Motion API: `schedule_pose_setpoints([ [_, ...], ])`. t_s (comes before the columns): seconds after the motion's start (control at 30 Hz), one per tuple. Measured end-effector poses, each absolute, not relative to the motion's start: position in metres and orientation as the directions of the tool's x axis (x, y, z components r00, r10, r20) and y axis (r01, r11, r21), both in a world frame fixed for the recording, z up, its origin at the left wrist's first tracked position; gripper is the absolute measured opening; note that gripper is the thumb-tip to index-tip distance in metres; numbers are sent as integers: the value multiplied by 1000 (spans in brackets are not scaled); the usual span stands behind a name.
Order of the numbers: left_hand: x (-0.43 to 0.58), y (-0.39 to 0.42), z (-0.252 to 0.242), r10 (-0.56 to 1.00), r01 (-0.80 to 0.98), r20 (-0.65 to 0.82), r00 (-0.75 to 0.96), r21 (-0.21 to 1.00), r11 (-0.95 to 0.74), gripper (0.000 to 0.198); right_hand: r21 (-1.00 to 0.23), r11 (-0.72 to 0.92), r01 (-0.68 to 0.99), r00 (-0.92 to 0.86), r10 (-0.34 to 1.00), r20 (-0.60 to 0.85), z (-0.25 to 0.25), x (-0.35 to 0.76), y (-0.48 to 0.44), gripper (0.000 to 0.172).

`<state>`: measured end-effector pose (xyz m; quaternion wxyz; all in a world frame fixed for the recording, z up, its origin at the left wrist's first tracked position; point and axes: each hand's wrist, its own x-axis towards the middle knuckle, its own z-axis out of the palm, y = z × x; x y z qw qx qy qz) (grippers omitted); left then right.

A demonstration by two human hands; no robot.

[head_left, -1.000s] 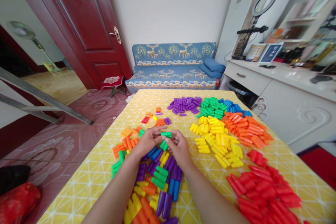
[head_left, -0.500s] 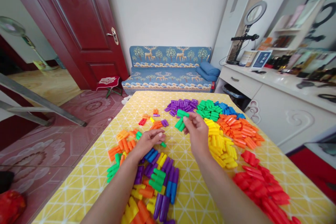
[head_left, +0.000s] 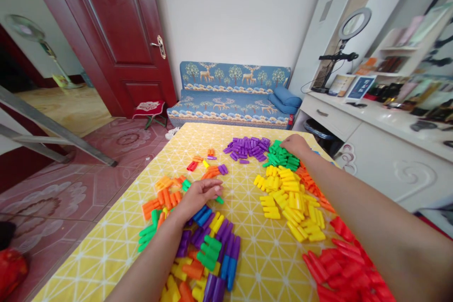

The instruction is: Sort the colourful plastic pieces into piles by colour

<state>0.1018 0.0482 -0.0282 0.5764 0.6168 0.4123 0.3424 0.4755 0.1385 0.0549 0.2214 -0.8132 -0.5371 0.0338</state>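
Two hands among sorted plastic blocks on a yellow tablecloth (head_left: 247, 207).

The right hand (head_left: 294, 144) reaches far out to about 1 o'clock and rests on the far edge of the green pile (head_left: 283, 155), fingers curled down onto the blocks; whether it grips one I cannot tell; the left hand (head_left: 198, 194) lies near the middle at about 10 o'clock, fingers loosely spread and flat, tips just beside a small green block (head_left: 220, 200); a mixed heap (head_left: 208, 250) lies at 6 o'clock under the left forearm; purple pile (head_left: 247, 147) at 12, yellow pile (head_left: 293, 200) at 3, red pile (head_left: 343, 264) at 4 o'clock.
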Motion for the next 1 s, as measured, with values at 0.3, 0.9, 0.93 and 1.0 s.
schedule_pose_setpoints([
  [0.3,102,48,-28,900,120,-77,429,992,28,48,-269,-372,888,416,901,127,44,477,153,22],
  [0.9,103,47,-28,905,95,-73,420,995,37,48,-508,-245,826,359,923,138,21,486,141,14],
  [0.93,103,48,-28,905,102,-77,419,994,38,48,-489,-242,838,355,922,153,22,486,139,13],
  [1.0,102,47,-28,905,112,-85,416,993,42,49,-443,-241,863,352,917,188,26,487,134,11],
])
